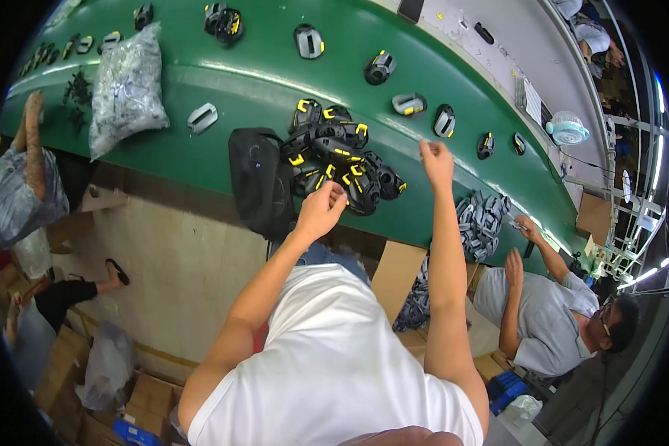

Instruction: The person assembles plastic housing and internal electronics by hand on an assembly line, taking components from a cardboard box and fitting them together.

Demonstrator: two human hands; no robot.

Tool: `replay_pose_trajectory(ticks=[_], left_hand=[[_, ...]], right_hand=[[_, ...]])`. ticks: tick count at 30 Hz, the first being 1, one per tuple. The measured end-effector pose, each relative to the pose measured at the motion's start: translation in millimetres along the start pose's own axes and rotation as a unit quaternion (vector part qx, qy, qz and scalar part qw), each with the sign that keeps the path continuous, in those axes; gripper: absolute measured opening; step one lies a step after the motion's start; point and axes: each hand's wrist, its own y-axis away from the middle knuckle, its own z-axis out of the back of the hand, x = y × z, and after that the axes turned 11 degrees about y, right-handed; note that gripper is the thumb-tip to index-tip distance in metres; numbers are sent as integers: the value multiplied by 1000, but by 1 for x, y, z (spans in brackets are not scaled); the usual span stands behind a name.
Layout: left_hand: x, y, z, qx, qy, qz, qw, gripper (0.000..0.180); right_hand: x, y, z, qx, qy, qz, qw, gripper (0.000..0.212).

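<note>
Holding my left fingers [334, 195] half-curled by the black-and-yellow pieces [336, 151], right fingers [434, 152] bent over the tabletop [201, 163], any grip impossible to tell, I should separate pieces gently.

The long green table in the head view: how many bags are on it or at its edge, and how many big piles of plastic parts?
Black fabric bag: 1
Bulging clear plastic bag: 1
Black-and-yellow parts pile: 1
Grey parts pile: 1
Total: 4
</note>
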Motion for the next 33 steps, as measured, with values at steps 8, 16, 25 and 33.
replay_pose_trajectory(ticks=[8,16,25,33], left_hand=[[10,-1,-17,87,-29,20,996,18],[-17,-37,-44,105,-68,-28,992,21],[-17,-117,-125,275,-494,-241,789,54],[3,-130,-155,432,-622,-194,624,81]], right_hand=[[-62,54,-32,153,66,217,962,68],[-68,56,-32,90,-62,194,975,58],[-147,78,-3,-90,-127,38,987,31],[-246,145,-27,-137,2,-324,936,82]])
